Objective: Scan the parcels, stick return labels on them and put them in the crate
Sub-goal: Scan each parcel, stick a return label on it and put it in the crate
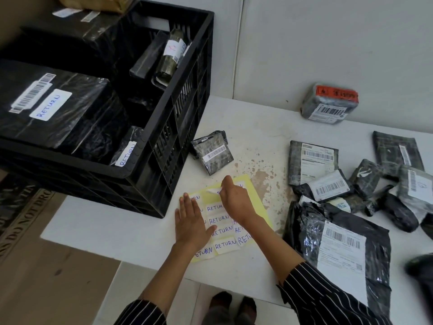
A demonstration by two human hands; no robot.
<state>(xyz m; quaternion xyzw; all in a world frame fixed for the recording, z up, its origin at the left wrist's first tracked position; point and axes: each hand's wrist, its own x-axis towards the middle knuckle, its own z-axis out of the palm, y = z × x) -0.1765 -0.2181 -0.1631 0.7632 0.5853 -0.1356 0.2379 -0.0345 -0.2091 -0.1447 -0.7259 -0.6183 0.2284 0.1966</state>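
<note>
A yellow sheet of white RETURN labels lies on the white table. My left hand presses flat on the sheet's left side, fingers straight. My right hand pinches one label and its corner is lifted off the sheet. A small black parcel with a barcode lies just beyond the sheet, beside the black crate. The crate holds several black parcels, two showing RETURN labels.
A heap of black and grey parcels covers the table's right side, with a large one nearest me. A grey parcel with an orange sticker leans on the wall. A dark object sits at the right edge. Cardboard boxes lie at the lower left.
</note>
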